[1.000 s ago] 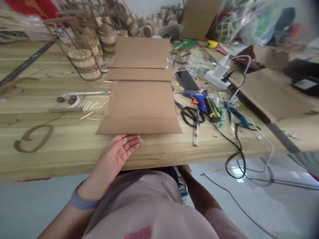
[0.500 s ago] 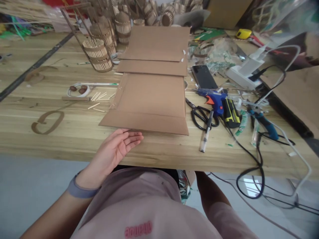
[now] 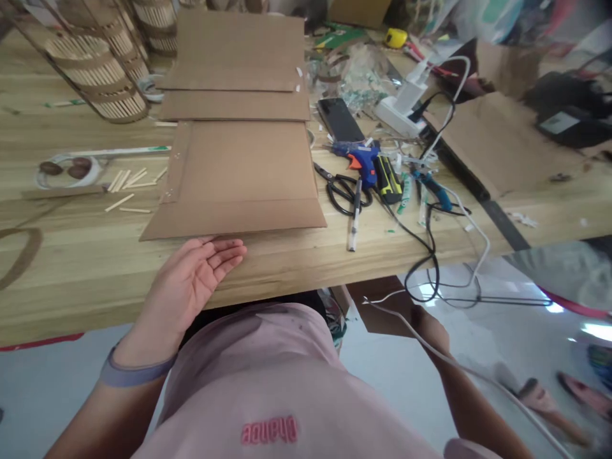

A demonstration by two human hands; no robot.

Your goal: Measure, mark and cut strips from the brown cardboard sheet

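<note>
My left hand lies palm up at the table's front edge, its fingers stretched out and holding nothing. Its fingertips are just below the near edge of a folded cardboard piece, whose front flap angles toward me. Two more cardboard panels overlap behind it. Low on the right, below the table edge, my right hand is closed at the side of a brown cardboard sheet; its fingertips are partly hidden.
Right of the cardboard lie scissors, a pen, a blue glue gun, a phone and pliers. Cables hang over the edge beside a power strip. Small sticks and slatted baskets stand left.
The view has turned right, so the table things sit further left. My right hand has come into view with a brown cardboard sheet beside it. My left hand stays open by the flap.
</note>
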